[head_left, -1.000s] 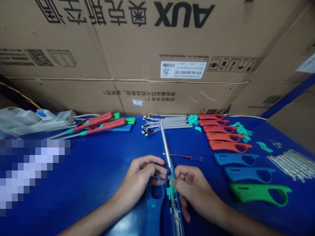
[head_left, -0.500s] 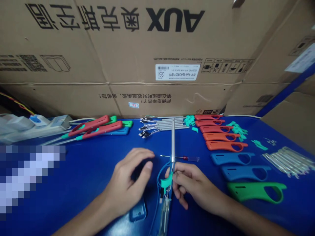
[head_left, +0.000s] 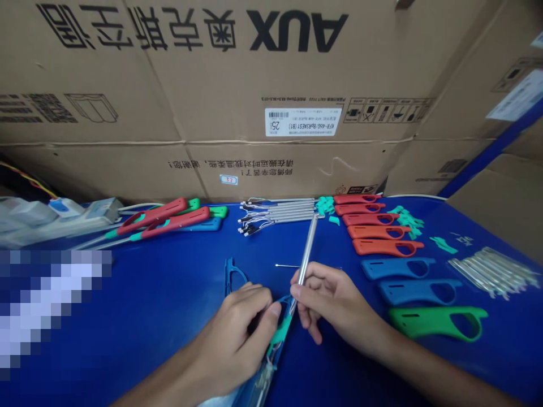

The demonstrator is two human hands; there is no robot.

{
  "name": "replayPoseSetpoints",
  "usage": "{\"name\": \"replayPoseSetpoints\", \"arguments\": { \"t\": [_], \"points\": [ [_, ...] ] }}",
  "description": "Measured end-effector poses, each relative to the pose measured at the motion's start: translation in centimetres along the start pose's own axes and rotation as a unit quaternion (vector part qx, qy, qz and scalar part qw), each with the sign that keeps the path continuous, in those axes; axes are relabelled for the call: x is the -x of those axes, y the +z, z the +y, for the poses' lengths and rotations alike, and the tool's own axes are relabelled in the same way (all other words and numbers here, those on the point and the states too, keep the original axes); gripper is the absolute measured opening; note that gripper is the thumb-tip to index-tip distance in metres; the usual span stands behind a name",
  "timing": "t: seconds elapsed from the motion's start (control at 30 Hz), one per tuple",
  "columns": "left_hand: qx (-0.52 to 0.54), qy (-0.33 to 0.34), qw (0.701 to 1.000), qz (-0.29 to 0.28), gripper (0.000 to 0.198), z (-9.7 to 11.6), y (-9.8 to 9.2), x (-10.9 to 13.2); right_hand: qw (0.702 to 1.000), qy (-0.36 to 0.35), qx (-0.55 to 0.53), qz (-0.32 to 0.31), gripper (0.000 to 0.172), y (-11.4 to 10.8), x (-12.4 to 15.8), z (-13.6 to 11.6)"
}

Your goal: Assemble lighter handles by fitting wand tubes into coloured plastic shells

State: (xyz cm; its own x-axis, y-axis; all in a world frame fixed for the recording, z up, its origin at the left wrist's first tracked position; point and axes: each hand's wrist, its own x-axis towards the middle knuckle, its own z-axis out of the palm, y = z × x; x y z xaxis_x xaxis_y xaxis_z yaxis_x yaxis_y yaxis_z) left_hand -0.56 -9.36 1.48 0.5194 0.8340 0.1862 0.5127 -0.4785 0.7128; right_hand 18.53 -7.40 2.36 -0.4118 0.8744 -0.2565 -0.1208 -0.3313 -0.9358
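My right hand [head_left: 324, 299] is closed around a metal tube [head_left: 309, 249], thumb against its near side. The tube slants up and to the right from a blue lighter casing half [head_left: 285, 301]. A teal trigger [head_left: 280, 332], thin wires and a clear fuel tank [head_left: 263, 384] sit in that casing. My left hand [head_left: 241, 333] is closed, with thumb and forefinger at the casing's loop beside the trigger; its other fingers are hidden. Another blue casing piece [head_left: 229, 277] sticks out beyond my left knuckles, its lower part covered by the hand.
Metal tubes with wires [head_left: 292, 212], teal parts [head_left: 326, 205], red casings [head_left: 373, 219], blue casings [head_left: 418, 293], a green casing [head_left: 439, 322] and clear tanks [head_left: 492, 271] lie around. Lighters [head_left: 178, 220] and a power strip [head_left: 99, 212] are left. A screwdriver shaft [head_left: 286, 265] shows behind the tube. A carton [head_left: 203, 124] stands behind.
My left hand has moved right and closed at the casing's loop. The tube and casing have tilted, the tube's tip going right. The other blue casing piece now shows beyond my left hand.
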Motion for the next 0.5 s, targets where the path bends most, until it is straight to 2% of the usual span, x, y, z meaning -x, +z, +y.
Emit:
{"name": "replayPoseSetpoints", "arguments": {
  "t": [0.23,0.5],
  "points": [
    [-0.036,-0.037,0.998,0.045,0.036,-0.2,0.1,-0.5,0.998,-0.031,-0.008,0.045,0.037,0.0,-0.3,1.1],
    [0.015,-0.105,0.994,0.014,0.044,-0.1,0.1,-0.8,0.998,0.033,-0.055,-0.022,0.045,-0.1,-0.5,1.5]
  ]
}}
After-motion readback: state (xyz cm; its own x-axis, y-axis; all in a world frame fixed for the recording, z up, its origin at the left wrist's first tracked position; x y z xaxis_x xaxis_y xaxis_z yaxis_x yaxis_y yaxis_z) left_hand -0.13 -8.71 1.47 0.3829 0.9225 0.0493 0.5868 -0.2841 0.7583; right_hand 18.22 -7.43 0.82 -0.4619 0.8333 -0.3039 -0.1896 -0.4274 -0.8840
